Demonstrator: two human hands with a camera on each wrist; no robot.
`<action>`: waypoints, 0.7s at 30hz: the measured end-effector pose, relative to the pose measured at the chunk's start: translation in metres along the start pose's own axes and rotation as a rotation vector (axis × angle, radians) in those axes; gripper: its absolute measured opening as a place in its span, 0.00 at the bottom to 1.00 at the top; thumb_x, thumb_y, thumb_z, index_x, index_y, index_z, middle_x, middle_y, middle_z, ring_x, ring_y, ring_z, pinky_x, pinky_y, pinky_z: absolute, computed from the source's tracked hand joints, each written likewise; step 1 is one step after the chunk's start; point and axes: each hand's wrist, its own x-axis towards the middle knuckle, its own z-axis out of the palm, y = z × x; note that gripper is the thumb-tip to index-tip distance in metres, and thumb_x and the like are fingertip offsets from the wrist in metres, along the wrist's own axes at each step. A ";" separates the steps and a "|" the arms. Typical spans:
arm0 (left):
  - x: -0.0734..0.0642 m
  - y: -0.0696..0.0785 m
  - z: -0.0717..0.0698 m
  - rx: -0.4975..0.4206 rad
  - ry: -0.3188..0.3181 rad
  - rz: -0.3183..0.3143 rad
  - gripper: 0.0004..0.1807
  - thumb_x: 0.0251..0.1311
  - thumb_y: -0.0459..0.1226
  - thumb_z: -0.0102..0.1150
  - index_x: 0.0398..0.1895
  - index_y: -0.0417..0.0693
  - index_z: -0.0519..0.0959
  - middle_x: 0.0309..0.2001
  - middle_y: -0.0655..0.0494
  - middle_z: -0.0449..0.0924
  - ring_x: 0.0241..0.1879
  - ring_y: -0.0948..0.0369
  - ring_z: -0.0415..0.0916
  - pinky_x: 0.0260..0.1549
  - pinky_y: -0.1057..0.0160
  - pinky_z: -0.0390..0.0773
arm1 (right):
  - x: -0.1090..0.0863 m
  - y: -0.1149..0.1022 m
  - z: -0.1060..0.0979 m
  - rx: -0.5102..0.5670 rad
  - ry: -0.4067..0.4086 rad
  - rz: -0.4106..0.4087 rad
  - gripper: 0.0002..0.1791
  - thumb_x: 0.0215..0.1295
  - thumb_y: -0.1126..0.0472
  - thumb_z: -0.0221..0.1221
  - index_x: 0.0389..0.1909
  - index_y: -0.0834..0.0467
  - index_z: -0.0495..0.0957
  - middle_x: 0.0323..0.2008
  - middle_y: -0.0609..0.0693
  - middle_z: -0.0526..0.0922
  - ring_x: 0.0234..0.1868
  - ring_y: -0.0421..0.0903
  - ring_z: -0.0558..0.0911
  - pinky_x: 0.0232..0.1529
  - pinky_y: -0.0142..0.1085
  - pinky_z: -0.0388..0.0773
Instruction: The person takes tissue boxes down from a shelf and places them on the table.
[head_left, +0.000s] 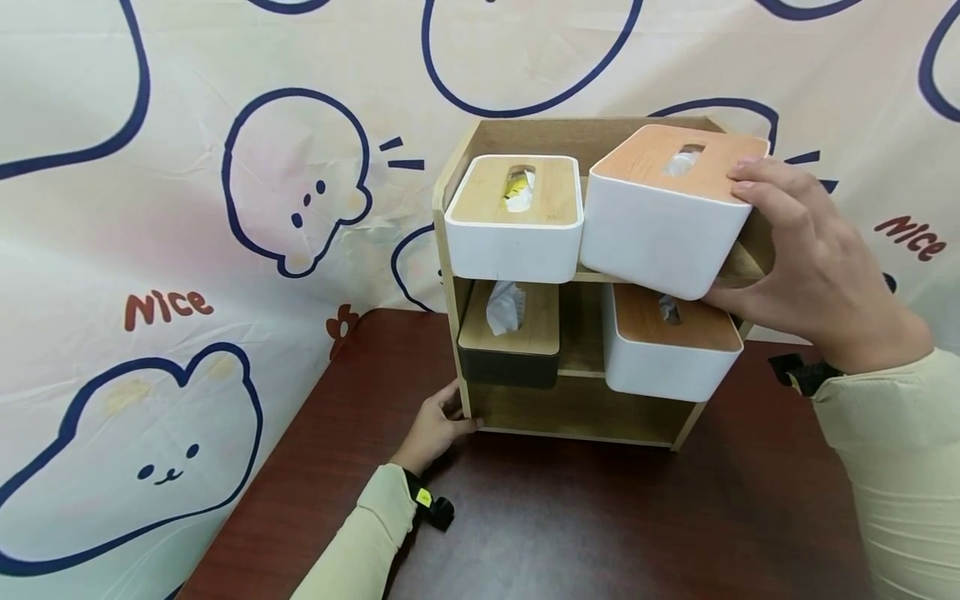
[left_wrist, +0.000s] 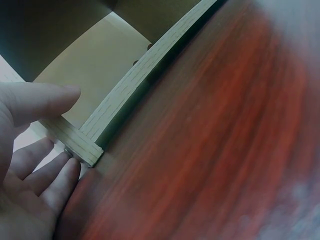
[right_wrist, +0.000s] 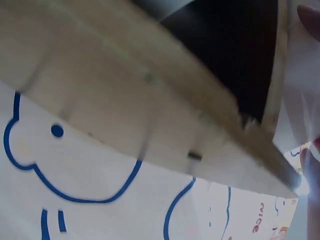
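Observation:
My right hand [head_left: 821, 250] grips the right side of a white tissue box [head_left: 660, 233] with a wood-look lid. That box is tilted at the right of the top level of a wooden shelf [head_left: 585, 412] and juts out past its front. At the shelf's lower left corner, my left hand [head_left: 435, 429] holds the side panel [left_wrist: 72, 137], thumb inside and fingers outside in the left wrist view. Beside the held box stands a second white tissue box [head_left: 513, 250] with a pale lid. The right wrist view shows mostly the shelf's side [right_wrist: 165, 110], with fingertips at its edge.
On the middle level sit a dark tissue box [head_left: 510, 367] at left and a white one [head_left: 667, 367] with a brown lid at right. The shelf stands on a red-brown table [head_left: 585, 517]. Behind it hangs a cloth [head_left: 300, 50] printed with cartoon outlines.

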 end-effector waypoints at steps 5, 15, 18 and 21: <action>0.000 -0.001 0.000 -0.009 -0.006 0.003 0.45 0.49 0.21 0.67 0.73 0.48 0.63 0.66 0.43 0.68 0.62 0.44 0.68 0.49 0.58 0.77 | 0.004 -0.002 0.000 0.078 0.026 0.011 0.45 0.60 0.29 0.52 0.60 0.63 0.58 0.59 0.68 0.67 0.63 0.64 0.66 0.67 0.43 0.61; 0.001 -0.004 -0.001 -0.014 -0.011 0.008 0.46 0.49 0.21 0.68 0.73 0.50 0.63 0.64 0.50 0.71 0.62 0.48 0.70 0.51 0.58 0.76 | 0.007 -0.018 -0.001 0.132 0.182 0.053 0.47 0.57 0.28 0.54 0.56 0.67 0.61 0.56 0.69 0.69 0.60 0.65 0.68 0.66 0.48 0.62; 0.001 -0.004 -0.002 -0.020 -0.017 0.005 0.46 0.49 0.21 0.68 0.73 0.50 0.62 0.65 0.49 0.70 0.62 0.48 0.69 0.50 0.57 0.76 | 0.008 -0.020 -0.003 0.121 0.193 0.076 0.50 0.56 0.28 0.55 0.56 0.71 0.62 0.56 0.68 0.70 0.61 0.64 0.68 0.66 0.48 0.61; 0.001 -0.004 -0.002 -0.021 -0.021 0.003 0.46 0.50 0.21 0.68 0.74 0.50 0.61 0.66 0.46 0.69 0.62 0.47 0.69 0.50 0.58 0.77 | 0.007 -0.020 -0.002 0.112 0.225 0.071 0.49 0.56 0.28 0.56 0.55 0.71 0.64 0.55 0.67 0.71 0.60 0.64 0.69 0.66 0.48 0.62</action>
